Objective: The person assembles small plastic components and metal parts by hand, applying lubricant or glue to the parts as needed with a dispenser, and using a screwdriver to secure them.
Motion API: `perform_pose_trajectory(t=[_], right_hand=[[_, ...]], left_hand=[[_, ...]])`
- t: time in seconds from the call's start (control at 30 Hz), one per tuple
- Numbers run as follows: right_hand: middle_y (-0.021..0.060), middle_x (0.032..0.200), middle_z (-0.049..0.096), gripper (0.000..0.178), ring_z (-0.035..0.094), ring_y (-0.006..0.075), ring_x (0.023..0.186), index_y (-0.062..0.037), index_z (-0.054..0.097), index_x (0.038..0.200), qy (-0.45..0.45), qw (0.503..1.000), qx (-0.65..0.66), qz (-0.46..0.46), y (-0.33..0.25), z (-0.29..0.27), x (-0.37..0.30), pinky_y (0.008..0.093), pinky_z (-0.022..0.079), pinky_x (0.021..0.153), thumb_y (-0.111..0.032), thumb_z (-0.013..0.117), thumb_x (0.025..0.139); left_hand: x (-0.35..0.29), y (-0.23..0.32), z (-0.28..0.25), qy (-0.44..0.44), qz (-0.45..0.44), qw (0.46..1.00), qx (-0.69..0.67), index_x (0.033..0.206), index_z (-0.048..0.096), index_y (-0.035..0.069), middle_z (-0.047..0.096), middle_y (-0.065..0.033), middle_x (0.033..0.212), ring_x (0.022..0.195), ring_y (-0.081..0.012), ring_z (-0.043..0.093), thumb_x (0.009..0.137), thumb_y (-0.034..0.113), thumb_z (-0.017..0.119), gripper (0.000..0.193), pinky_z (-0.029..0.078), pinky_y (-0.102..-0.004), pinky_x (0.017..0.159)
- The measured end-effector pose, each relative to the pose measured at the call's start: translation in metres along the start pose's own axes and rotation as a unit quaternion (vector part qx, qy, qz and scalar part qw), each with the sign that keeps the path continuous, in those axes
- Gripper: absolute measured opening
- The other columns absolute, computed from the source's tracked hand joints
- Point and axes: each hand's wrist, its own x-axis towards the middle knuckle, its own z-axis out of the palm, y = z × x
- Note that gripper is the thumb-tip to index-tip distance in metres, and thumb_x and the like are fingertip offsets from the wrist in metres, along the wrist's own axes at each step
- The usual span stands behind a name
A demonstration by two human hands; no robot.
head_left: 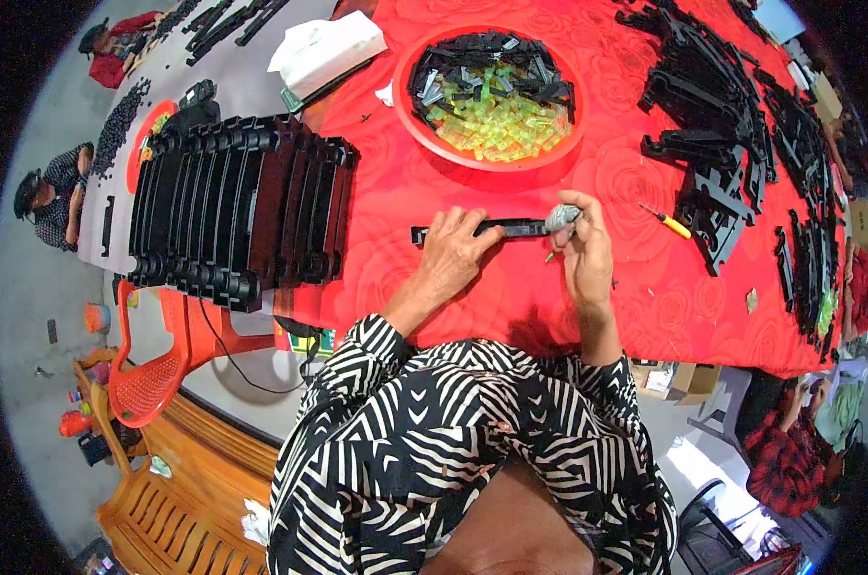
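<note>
Your left hand (453, 251) pins the long black plastic strip (511, 228) while your right hand (585, 251) pinches a small grey tool (561, 218); a slip could skid the strip across the red-clothed desk (511, 297).

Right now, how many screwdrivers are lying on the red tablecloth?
1. A yellow-handled screwdriver lies on the red tablecloth, just right of the right hand and beside the black parts pile. Others may be hidden under the piles.

A small assembly workshop: stacked black plastic frames (238, 211) are covering the red flowered tablecloth's (511, 297) left edge, other workers (51, 196) sitting nearby.
</note>
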Motion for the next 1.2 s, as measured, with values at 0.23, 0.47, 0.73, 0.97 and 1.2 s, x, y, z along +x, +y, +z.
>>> perform_pose_trajectory(t=[0.23,0.47,0.73,0.97,1.2], right_hand=[[0.0077,0.083,0.053,0.016,0.049,0.0131,0.070,0.0020,0.049,0.103,0.039,0.993,0.101,-0.050,-0.001,0.006,0.007,0.0268,0.042,0.067,-0.005,0.045,0.090],[0.0076,0.081,0.056,0.035,0.054,0.0141,0.070,0.0029,0.055,0.093,-0.074,0.978,0.183,-0.067,0.016,0.009,0.025,0.0282,0.045,0.062,-0.027,0.038,0.092],[0.0006,0.054,0.040,0.037,0.039,0.0093,0.042,0.0071,0.050,0.097,-0.011,0.996,0.078,-0.047,0.037,0.026,0.032,0.0235,0.035,0.042,-0.023,0.033,0.085],[0.0036,0.060,0.048,0.035,0.041,0.0089,0.045,0.0066,0.051,0.093,-0.050,0.997,0.056,-0.032,0.040,0.026,0.030,0.0222,0.034,0.042,-0.021,0.032,0.083],[0.0029,0.063,0.050,0.034,0.042,0.0066,0.051,0.0048,0.054,0.086,-0.046,0.998,-0.025,-0.038,0.043,0.025,0.028,0.0210,0.033,0.046,-0.022,0.033,0.082]], left_hand=[[0.001,0.002,-0.008,0.130,-0.028,0.988,-0.077,0.097,0.057,0.002,0.055,-0.0132,0.100,0.089,-0.0287,0.052,0.068,0.011,0.067,0.032,0.039,-0.0393,0.076],[-0.002,0.001,-0.005,0.101,-0.057,0.992,-0.051,0.098,0.056,0.002,0.057,-0.0117,0.095,0.084,-0.0293,0.054,0.065,0.015,0.072,0.038,0.040,-0.0385,0.071],[-0.004,0.000,-0.005,0.095,0.001,0.995,-0.008,0.087,0.059,0.006,0.057,-0.0072,0.093,0.082,-0.0249,0.054,0.065,0.012,0.071,0.026,0.040,-0.0370,0.068],[-0.001,0.000,-0.001,0.093,-0.046,0.992,-0.070,0.084,0.057,0.006,0.057,-0.0069,0.093,0.083,-0.0250,0.053,0.067,0.014,0.069,0.022,0.039,-0.0367,0.068],[0.003,0.001,-0.008,0.062,-0.103,0.977,-0.175,0.086,0.055,0.003,0.059,-0.0104,0.088,0.082,-0.0284,0.056,0.071,0.010,0.067,0.021,0.041,-0.0377,0.069]])
